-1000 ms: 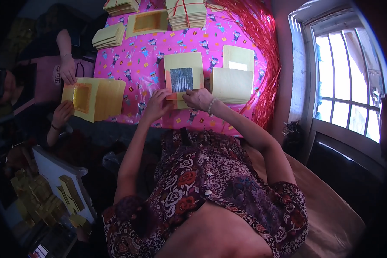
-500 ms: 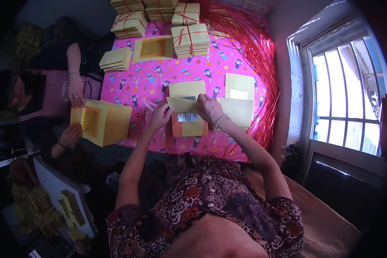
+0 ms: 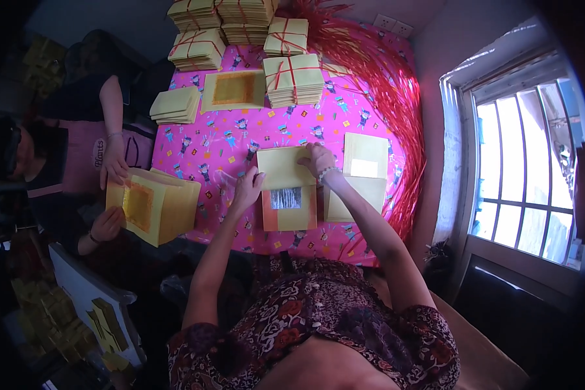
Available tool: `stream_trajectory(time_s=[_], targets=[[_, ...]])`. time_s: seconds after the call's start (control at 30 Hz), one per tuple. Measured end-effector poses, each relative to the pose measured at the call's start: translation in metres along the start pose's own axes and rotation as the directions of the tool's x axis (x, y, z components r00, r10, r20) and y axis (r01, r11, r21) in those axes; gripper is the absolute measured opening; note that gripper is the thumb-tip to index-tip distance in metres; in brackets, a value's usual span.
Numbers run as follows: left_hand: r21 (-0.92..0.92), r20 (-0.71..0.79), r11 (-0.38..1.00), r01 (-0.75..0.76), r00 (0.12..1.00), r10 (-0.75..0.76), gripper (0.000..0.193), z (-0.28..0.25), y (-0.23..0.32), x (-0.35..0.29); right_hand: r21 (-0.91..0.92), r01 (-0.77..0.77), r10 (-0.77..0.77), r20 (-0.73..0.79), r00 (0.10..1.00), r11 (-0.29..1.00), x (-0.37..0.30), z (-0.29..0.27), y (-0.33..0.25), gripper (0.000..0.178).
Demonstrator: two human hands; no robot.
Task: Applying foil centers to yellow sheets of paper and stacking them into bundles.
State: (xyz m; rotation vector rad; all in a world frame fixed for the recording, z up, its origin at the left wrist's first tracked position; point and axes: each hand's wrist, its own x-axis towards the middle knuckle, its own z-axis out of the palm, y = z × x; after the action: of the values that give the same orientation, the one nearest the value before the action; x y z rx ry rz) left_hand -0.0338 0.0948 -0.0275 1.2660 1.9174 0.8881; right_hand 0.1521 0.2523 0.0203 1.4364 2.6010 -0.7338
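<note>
My left hand [image 3: 246,189] pinches the left edge of a cream paper sheet [image 3: 283,168]. At the sheet's upper right corner, the fingers of my right hand [image 3: 320,161] are closed on it. Just below the sheet lies a paper piece with an orange border [image 3: 296,223] and a shiny silver patch [image 3: 286,198]; the cream sheet hides its upper part. To the right, beside my right wrist, sit more cream papers [image 3: 364,190], one bearing a white rectangle [image 3: 364,168].
Stacks of cream paper tied with red ribbon [image 3: 294,79] stand at the back of the pink patterned table cover [image 3: 221,156]. Red plastic strands [image 3: 406,130] run down the right side. On the left, a co-worker's hands [image 3: 114,170] hold a thick yellow paper stack [image 3: 175,205].
The cream sheet, tilted between my hands before, now lies flatter over the upper part of the paper piece. My whole view has shifted slightly, so the table appears lower.
</note>
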Motion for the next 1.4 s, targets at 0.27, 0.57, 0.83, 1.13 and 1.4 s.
stream_trajectory(time_s=[0.27, 0.57, 0.83, 1.13, 1.4], targets=[[-0.013, 0.030, 0.995, 0.096, 0.995, -0.096, 0.027, 0.002, -0.005, 0.009, 0.025, -0.086, 0.085, 0.010, 0.996, 0.996, 0.010, 0.015, 0.010, 0.049], [0.142, -0.209, 0.989, 0.041, 0.978, -0.011, 0.025, 0.011, 0.020, 0.005, 0.008, -0.198, 0.197, 0.067, 0.978, 0.980, 0.013, 0.013, 0.009, 0.049], [0.294, 0.025, 0.942, -0.159, 0.987, 0.158, 0.019, 0.024, 0.055, -0.004, -0.022, -0.216, 0.218, 0.108, 0.970, 0.976, 0.012, 0.003, -0.003, 0.050], [0.385, -0.005, 0.922, -0.043, 0.999, 0.048, 0.021, 0.044, 0.052, -0.003, -0.090, -0.042, 0.007, -0.355, 0.935, 0.995, -0.017, -0.002, -0.032, 0.046], [0.513, -0.043, 0.859, -0.001, 0.999, 0.027, 0.025, 0.064, 0.047, -0.007, -0.115, -0.086, 0.082, -0.036, 0.996, 0.990, -0.064, 0.047, -0.044, 0.027]])
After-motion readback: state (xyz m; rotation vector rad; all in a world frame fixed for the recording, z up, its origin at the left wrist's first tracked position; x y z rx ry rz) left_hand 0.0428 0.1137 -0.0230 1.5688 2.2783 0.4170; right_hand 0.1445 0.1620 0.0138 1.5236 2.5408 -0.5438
